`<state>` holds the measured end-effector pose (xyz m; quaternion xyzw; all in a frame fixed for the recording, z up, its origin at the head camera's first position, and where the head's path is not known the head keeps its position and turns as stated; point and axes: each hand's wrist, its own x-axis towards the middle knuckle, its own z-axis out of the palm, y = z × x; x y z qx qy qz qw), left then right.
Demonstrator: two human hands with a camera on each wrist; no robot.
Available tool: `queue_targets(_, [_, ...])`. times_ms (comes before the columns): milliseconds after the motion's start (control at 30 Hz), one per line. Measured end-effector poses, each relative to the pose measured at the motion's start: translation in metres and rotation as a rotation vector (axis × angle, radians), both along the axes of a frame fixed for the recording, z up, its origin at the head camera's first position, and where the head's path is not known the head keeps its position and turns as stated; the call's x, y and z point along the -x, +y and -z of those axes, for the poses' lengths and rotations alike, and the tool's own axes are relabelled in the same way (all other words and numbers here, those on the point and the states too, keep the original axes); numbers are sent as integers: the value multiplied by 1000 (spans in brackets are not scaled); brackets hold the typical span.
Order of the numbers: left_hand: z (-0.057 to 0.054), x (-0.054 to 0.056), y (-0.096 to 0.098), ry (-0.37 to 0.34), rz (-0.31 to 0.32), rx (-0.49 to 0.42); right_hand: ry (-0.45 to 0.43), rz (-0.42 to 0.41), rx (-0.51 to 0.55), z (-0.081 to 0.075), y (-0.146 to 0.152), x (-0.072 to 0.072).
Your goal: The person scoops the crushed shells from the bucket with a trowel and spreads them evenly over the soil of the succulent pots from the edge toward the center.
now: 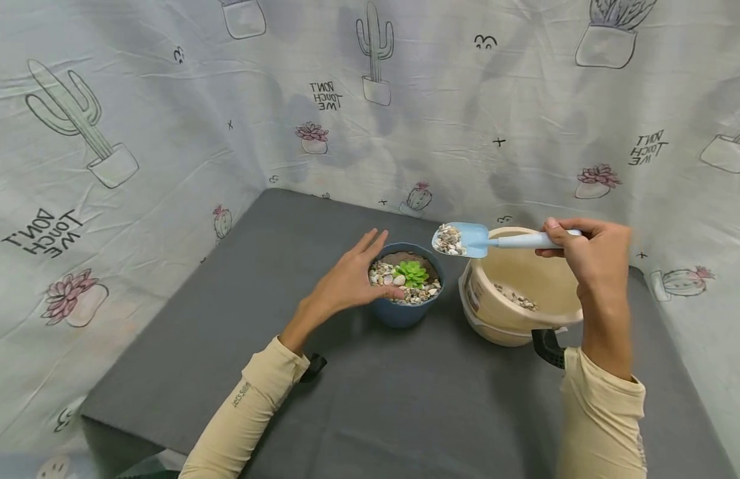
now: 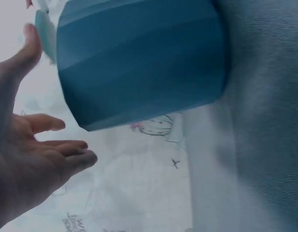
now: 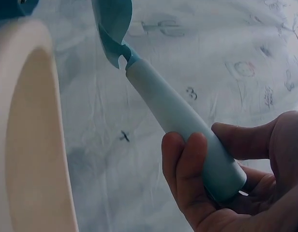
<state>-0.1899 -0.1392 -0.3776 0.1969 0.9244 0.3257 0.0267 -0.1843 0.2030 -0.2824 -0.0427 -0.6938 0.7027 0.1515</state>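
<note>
Pot [image 1: 404,314]: stands upright on the table [image 1: 298,279], between the left hand and the bucket, just beside the bucket
Plant [image 1: 412,273]: upright in the pot, green rosette clear of the stones; planting looks finished
Stones in pot [image 1: 420,295]: a layer along the near and left parts of the surface, up against the plant; this share of the covering seems done
Bare soil [image 1: 400,258]: a brown patch shows behind the plant, toward the far rim; probably the main part left to cover
Scoop [image 1: 476,241]: held up over the gap between pot and bucket, blade toward the pot and roughly level
Scoop load [image 1: 450,239]: stones heaped in the blade, so this helping is taken up but not yet tipped out
Bucket [image 1: 546,273]: cream, to the right of the pot, with a few stones [image 1: 516,297] visible low inside; supply does not look used up
Right hand [image 1: 585,249]: grips the scoop by the end of its handle, thumb and fingers around it
Left hand [image 1: 352,273]: fingers spread and extended beside the pot, thumb near the near rim, holding nothing; whether it touches the pot, I cannot tell
Progress: perhaps well past halfway, judging by the soil left uncovered
</note>
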Motion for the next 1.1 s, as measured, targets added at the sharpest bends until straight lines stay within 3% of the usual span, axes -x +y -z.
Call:
queue_targets(133, [7,1,-5,-86,17,17,-22,-10,-206,2,-21,8])
queue_targets(333, [11,2,-4,-143,-2,-6,-27,-42,-514,12,-52,17])
queue_targets(567, [11,1,-4,-169,-34,-28,118,-37,-713,21,-76,21])
queue_targets(767, [11,1,-4,-174,-46,-45,277,-22,-784,23,-86,18])
queue_targets(1000, [12,2,-4,-180,-47,-53,534,-94,-804,24,-90,17])
queue_targets(1100, [12,2,-5,-181,-43,-58,602,-125,-825,24,-92,16])
